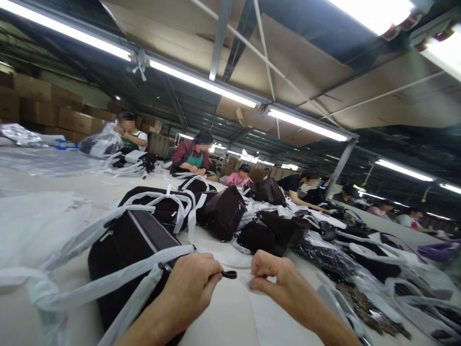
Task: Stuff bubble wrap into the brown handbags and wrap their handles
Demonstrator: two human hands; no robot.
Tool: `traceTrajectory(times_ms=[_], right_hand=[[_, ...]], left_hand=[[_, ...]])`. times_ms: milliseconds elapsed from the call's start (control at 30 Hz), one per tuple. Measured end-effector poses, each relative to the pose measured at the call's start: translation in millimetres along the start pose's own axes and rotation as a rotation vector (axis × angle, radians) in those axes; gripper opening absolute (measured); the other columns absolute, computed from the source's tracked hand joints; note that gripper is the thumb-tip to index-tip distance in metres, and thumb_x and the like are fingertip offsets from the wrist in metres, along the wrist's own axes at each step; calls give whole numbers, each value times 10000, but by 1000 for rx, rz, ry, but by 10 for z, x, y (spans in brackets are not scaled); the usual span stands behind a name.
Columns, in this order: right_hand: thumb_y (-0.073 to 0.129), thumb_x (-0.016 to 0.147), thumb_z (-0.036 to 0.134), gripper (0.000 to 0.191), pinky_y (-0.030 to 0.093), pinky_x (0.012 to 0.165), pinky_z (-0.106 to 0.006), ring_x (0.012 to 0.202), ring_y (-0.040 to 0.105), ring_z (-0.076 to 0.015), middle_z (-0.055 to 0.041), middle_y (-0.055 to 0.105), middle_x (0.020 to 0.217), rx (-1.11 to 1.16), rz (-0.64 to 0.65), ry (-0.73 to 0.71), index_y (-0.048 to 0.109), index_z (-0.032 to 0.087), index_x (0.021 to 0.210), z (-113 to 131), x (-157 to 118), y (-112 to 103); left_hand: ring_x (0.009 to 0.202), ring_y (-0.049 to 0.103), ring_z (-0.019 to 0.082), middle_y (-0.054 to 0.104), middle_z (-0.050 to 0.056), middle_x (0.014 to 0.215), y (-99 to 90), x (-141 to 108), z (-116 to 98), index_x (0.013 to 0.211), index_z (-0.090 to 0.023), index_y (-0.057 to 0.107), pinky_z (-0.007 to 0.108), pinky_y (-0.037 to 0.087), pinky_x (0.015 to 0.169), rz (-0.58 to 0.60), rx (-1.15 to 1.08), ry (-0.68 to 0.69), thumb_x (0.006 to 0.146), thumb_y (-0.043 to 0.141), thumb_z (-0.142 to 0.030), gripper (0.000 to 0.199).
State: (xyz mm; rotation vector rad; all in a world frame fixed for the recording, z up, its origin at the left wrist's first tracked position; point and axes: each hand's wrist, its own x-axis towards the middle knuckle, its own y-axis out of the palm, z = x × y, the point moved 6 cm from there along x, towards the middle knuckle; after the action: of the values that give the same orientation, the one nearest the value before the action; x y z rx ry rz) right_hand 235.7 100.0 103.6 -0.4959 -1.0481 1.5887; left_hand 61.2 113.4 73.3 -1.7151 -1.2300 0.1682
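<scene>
My left hand (196,283) is closed in a pinch, and a small black loop (229,274) sticks out between its thumb and forefinger. Right beside that wrist lies a black bag (124,250) with pale piping, its handles (118,281) wrapped in white material. Across a small gap, my right hand (277,278) is also closed, thumb against fingers. A thin, whitish, see-through scrap (247,280) shows at its fingertips; its exact kind is unclear. Under the right hand a white sheet (268,317) lies on the pale tabletop (219,317).
More black bags (225,211) with white-wrapped straps crowd the table ahead. A pile of small brown pieces (363,302) and plastic-wrapped bags (334,257) lie right. Clear plastic sheeting (46,161) covers the far left. Several people, one in a green apron (194,161), work beyond.
</scene>
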Motion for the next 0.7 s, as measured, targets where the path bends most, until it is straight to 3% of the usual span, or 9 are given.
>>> traceTrajectory(times_ms=[267, 433, 700], right_hand=[[627, 815, 138, 134, 365, 676, -264, 718, 575, -160, 57, 619, 717, -119, -98, -15, 526, 210, 764, -46, -27, 30], [653, 859, 139, 131, 388, 708, -283, 764, 599, -186, 36, 678, 780, -334, -258, -215, 566, 223, 807, -40, -112, 69], [482, 1011, 220, 242, 333, 692, -311, 568, 564, -145, 34, 615, 629, -532, -423, -537, 556, 206, 782, 224, -216, 144]], left_hand=[[744, 602, 163, 655, 17, 749, -45, 3, -13, 719, -178, 674, 278, 369, 670, -11, -65, -16, 893, 515, -152, 237], [763, 614, 171, 678, 19, 775, -43, 0, 1, 751, -182, 700, 280, 375, 683, -6, -77, -33, 893, 539, -165, 215], [771, 619, 173, 682, 21, 775, -35, 1, 10, 748, -180, 705, 278, 380, 682, -1, -60, -39, 894, 538, -169, 223]])
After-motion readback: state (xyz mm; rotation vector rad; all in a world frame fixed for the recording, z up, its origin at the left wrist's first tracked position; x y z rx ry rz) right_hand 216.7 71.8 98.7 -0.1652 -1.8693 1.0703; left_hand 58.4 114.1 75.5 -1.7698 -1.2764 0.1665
